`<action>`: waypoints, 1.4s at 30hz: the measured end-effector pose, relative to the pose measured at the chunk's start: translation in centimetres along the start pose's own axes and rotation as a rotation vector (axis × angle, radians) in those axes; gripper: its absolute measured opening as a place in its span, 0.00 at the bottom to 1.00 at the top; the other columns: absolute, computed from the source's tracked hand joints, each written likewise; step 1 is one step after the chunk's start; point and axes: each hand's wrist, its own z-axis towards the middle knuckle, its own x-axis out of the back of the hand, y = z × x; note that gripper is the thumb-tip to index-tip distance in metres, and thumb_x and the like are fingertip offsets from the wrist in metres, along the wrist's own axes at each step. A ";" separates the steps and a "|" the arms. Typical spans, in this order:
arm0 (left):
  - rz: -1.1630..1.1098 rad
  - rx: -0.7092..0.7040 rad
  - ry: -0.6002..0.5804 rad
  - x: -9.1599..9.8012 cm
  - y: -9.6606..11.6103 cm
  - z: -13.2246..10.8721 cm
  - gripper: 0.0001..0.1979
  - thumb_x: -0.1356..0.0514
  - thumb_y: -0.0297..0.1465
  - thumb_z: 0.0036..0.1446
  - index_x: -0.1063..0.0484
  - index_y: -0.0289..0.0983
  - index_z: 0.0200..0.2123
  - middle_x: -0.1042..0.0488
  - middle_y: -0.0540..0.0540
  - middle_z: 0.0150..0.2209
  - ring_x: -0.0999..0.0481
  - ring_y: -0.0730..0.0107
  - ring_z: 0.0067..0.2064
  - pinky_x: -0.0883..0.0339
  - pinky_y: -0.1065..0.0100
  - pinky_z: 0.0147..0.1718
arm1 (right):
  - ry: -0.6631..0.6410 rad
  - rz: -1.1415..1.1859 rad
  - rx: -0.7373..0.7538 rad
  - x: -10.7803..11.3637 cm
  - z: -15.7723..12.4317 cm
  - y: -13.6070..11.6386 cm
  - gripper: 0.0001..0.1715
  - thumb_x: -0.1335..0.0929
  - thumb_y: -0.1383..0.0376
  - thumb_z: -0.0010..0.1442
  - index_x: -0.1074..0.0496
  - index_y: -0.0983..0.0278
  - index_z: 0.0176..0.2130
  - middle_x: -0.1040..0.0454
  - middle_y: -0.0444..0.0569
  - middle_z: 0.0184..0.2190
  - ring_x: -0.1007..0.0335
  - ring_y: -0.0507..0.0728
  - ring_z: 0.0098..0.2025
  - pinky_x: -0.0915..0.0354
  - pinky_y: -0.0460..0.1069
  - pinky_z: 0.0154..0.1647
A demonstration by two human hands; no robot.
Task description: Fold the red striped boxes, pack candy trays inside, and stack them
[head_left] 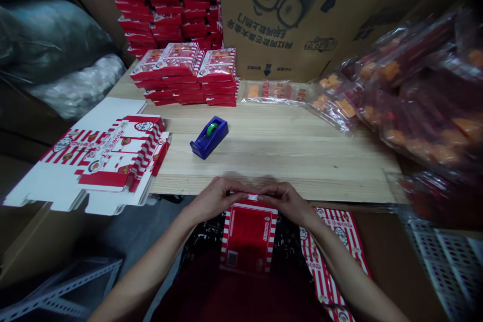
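Chinese-printed carton [294, 25] behind, left hand [216, 197] and right hand [290, 200] pinching red box [248, 234] — seemingly barcoded

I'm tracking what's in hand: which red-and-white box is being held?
The box with its broad red panel showing: the left hand and right hand hold its upper edge. Neither hand touches the other boxes.

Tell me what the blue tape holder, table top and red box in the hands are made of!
Blue tape holder: probably hard, smooth plastic; it has one even colour and neat edges.
Table top: looks like matt, pale wood, or a wood-look board, because streaky grain shows.
Red box: likely thin, smooth printed card, with stripes and straight edges; too dim to tell how shiny.
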 end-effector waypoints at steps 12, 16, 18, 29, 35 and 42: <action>0.020 0.003 -0.004 -0.2 0.5 -2.5 0.15 0.39 0.29 0.65 0.18 0.47 0.51 0.16 0.43 0.51 0.20 0.52 0.54 0.34 0.54 0.59 | 0.026 -0.079 0.087 -1.6 -3.5 -0.7 0.20 0.31 0.63 0.69 0.24 0.45 0.57 0.21 0.42 0.58 0.31 0.64 0.65 0.46 0.72 0.72; 0.064 -0.020 -0.032 -0.4 0.5 -3.8 0.20 0.38 0.28 0.64 0.23 0.49 0.58 0.23 0.44 0.61 0.28 0.52 0.65 0.42 0.49 0.67 | 0.039 -0.017 0.077 -2.2 -4.6 -0.9 0.23 0.30 0.66 0.67 0.24 0.45 0.57 0.26 0.40 0.63 0.39 0.64 0.71 0.58 0.72 0.76; 0.117 -0.035 -0.035 -0.5 0.2 -4.2 0.22 0.37 0.28 0.65 0.25 0.50 0.60 0.25 0.45 0.63 0.30 0.53 0.67 0.44 0.48 0.68 | 0.013 -0.046 0.091 -2.3 -4.9 -0.9 0.24 0.32 0.66 0.69 0.26 0.45 0.60 0.28 0.40 0.65 0.45 0.63 0.74 0.59 0.70 0.77; 0.219 -0.077 0.125 -0.3 -1.3 -3.5 0.16 0.39 0.32 0.67 0.22 0.47 0.56 0.20 0.42 0.57 0.25 0.54 0.61 0.37 0.54 0.62 | 0.176 -0.017 0.038 -2.4 -3.5 1.8 0.10 0.27 0.55 0.64 0.17 0.54 0.43 0.17 0.51 0.49 0.24 0.66 0.55 0.37 0.64 0.64; 0.398 0.016 0.926 7.6 -0.6 1.2 0.13 0.34 0.37 0.60 0.24 0.40 0.48 0.25 0.40 0.55 0.33 0.54 0.62 0.41 0.57 0.61 | 0.160 -0.001 -0.049 -1.7 -3.0 1.7 0.16 0.25 0.48 0.59 0.17 0.56 0.39 0.17 0.54 0.46 0.24 0.69 0.54 0.36 0.65 0.61; 0.225 0.214 0.727 12.4 -1.8 4.9 0.14 0.33 0.39 0.51 0.27 0.36 0.22 0.25 0.48 0.25 0.28 0.65 0.31 0.36 0.67 0.33 | 0.152 -0.037 -0.046 -2.0 -3.2 1.3 0.16 0.27 0.49 0.62 0.18 0.57 0.40 0.18 0.54 0.50 0.25 0.67 0.57 0.36 0.62 0.62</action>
